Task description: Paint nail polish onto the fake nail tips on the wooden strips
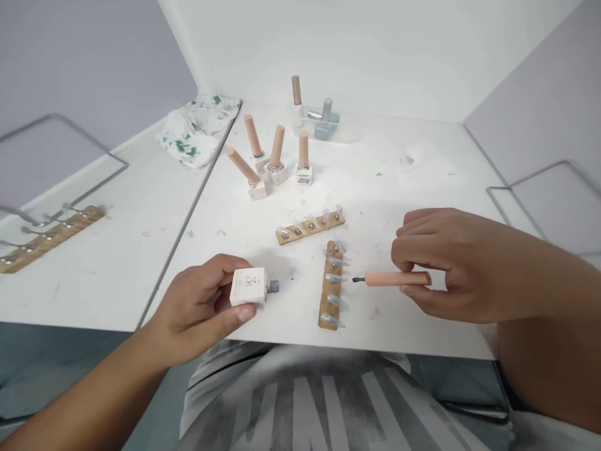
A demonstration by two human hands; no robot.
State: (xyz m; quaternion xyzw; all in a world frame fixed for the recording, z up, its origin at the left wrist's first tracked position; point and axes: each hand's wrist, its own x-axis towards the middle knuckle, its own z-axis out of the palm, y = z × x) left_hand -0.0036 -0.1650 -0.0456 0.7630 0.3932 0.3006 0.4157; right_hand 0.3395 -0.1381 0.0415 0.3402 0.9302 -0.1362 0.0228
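While the left hand [201, 300] grips a small white square nail polish bottle [248, 287] tipped on its side, its open grey neck pointing right, the right hand [451, 263] pinches the peach-coloured cap of a polish brush [392, 279] between thumb and closed fingers, holding it level with the dark bristle tip aimed left. That tip sits just beside a wooden nail-tip holder [326, 294] lying near the front edge of the white tabletop [413, 181], which carries a row of clear false nails with a pale grey-blue tint. The bottle is held just above the tabletop, left of this holder and a little apart from it. A second wooden holder [310, 227] with clear nail tips lies at an angle just behind the first. Farther back stand three capped polish bottles [277, 164] with tall peach caps, one leaning, and beyond them a clear tray [323, 125] holding more bottles. A paint-smeared crumpled cloth [197, 128] lies at the back left, and another wooden holder [49, 237] rests on the neighbouring tabletop to the left.
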